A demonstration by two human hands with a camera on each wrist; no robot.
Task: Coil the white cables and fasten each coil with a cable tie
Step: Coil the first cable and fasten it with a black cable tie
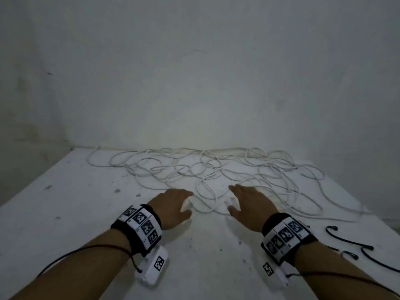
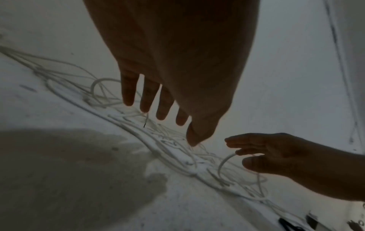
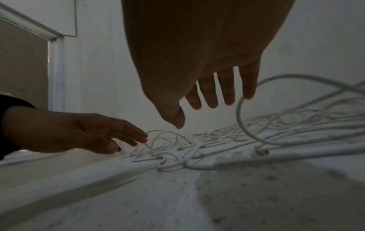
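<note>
A loose tangle of white cables [image 1: 216, 169] sprawls across the far half of the white table [image 1: 75, 202], up against the wall. My left hand [image 1: 173, 204] hovers palm down at the tangle's near edge, fingers straight and spread, holding nothing. My right hand [image 1: 249, 202] hovers beside it, also spread, over a near loop of cable [image 1: 205, 198]. In the left wrist view the left hand [image 2: 168, 109] hangs above the cables [image 2: 158, 140]. In the right wrist view the right hand [image 3: 207, 96] is above the table, with a raised cable loop [image 3: 240, 117] near the little finger. Black cable ties [image 1: 350, 243] lie at the right.
The grey-white wall [image 1: 194, 83] stands directly behind the cable pile. The table's left edge [image 1: 32, 185] runs diagonally, with a dark gap beyond it. The table's near part [image 1: 205, 256] is speckled with dirt. Both wrists carry marker bands with thin black leads.
</note>
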